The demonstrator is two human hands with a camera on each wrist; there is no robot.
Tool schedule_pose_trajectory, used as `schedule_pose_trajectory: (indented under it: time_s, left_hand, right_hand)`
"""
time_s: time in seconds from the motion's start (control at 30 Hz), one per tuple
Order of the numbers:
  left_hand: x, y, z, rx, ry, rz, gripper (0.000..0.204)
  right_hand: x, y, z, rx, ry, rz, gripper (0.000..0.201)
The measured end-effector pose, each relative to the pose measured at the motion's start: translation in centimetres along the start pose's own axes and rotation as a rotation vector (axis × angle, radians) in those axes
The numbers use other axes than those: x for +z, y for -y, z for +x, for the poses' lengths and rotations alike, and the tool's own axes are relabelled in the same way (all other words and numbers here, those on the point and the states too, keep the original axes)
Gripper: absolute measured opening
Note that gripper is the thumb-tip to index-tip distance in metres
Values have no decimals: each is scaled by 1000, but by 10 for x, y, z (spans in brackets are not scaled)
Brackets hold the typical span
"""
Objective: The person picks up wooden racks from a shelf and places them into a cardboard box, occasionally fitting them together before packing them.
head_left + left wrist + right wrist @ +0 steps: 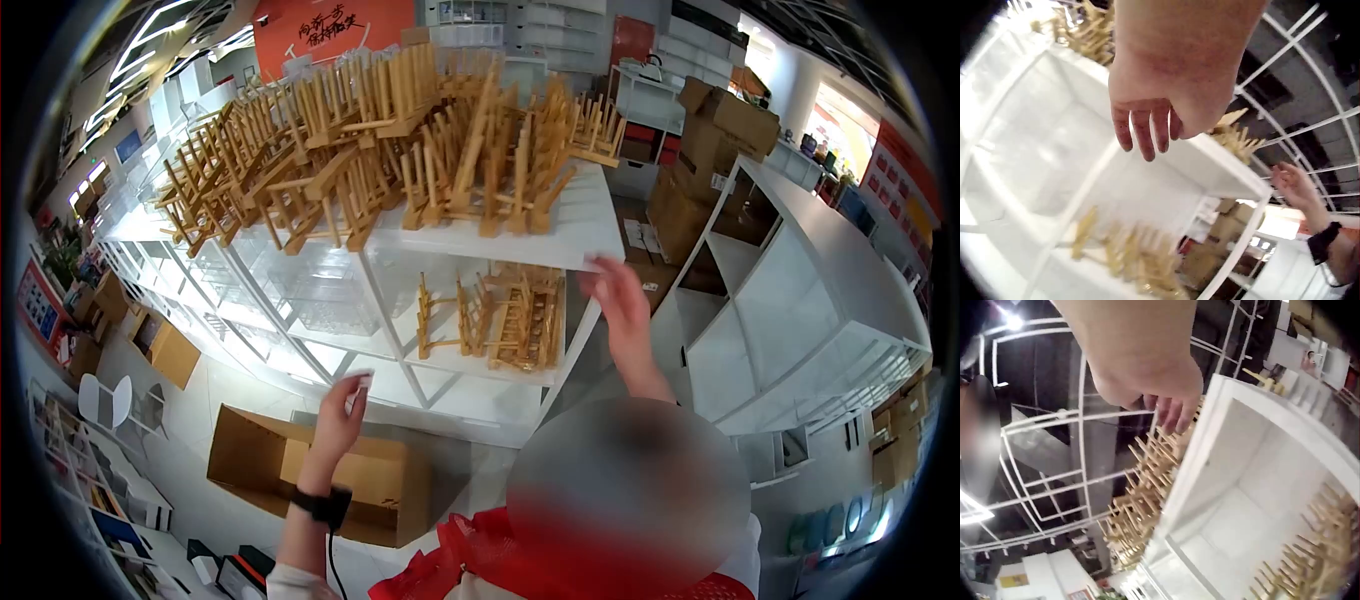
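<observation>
Left hand [340, 418] raised, fingers loose – right hand [624, 308] near white shelf [588, 218], fingers relaxed

Red banner [335, 28] at back; brown cartons [728, 128] stacked right; white chairs [89, 400] left.

Lt.-brown wooden peg racks [375, 125], many pegs upright, crowd the wht. counter [590, 225] beyond L-hand fingers [1141, 134] & R-hand fingers [1174, 415]; more racks [525, 325] sit below, betw. both hands' fingers.
</observation>
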State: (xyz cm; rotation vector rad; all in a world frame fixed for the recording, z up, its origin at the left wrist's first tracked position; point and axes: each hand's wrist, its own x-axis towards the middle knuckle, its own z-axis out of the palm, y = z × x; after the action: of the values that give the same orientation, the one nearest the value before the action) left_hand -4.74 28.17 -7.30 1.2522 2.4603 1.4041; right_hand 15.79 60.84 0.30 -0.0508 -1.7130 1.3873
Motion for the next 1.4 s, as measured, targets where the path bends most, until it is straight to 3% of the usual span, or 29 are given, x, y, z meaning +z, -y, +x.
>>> schedule_pose_trajectory:
  time_s: [0.03, 0.1, 0.17, 0.23, 0.3, 0.33, 0.43, 0.47, 0.57, 0.7, 0.8, 0.93, 1.03, 1.27, 1.4]
  left_hand:
    - [8, -31, 28, 151, -75, 7, 26]
    - [23, -94, 80, 350, -197, -3, 30]
    - [40, -139, 124, 434, -320, -22, 32]
    - [57, -152, 164, 412, -433, 54, 34]
    - [70, -156, 189, 281, -386, -90, 33]
    - [75, -155, 198, 216, -364, -162, 33]
    - [88, -140, 215, 204, -404, -92, 32]
    - [92, -136, 219, 240, -482, -136, 30]
    - [89, -156, 215, 140, -492, -121, 30]
    - [89, -161, 219, 152, -556, -188, 28]
    - [87, -179, 219, 147, -563, -301, 28]
    - [86, -191, 220, 79, -530, -428, 29]
    - [84, -200, 220, 35, -505, -400, 32]
    - [85, -215, 219, 150, -516, -519, 39]
    - [79, -221, 231, 310, -508, -529, 46]
  right_hand:
    - [6, 8, 25, -39, -67, 29, 43]
    - [10, 3, 61, 189, -164, 104, 52]
    - [17, -22, 94, 306, -186, 270, 46]
    - [18, -34, 116, 444, -134, 488, 41]
    - [15, -32, 134, 605, 1, 756, 34]
    - [15, -41, 141, 677, 24, 734, 27]
    - [21, -38, 142, 596, 60, 699, 23]
    - [22, -42, 143, 593, 49, 619, 29]
    - [28, -31, 141, 590, -37, 645, 38]
    - [26, -36, 147, 558, 30, 708, 51]
    - [26, -36, 153, 479, 35, 696, 56]
    - [21, -1, 158, 460, 49, 664, 54]
    - [19, 0, 163, 414, 105, 705, 54]
    - [25, 0, 169, 213, 120, 802, 52]
    - [24, 8, 176, 130, 104, 826, 52]
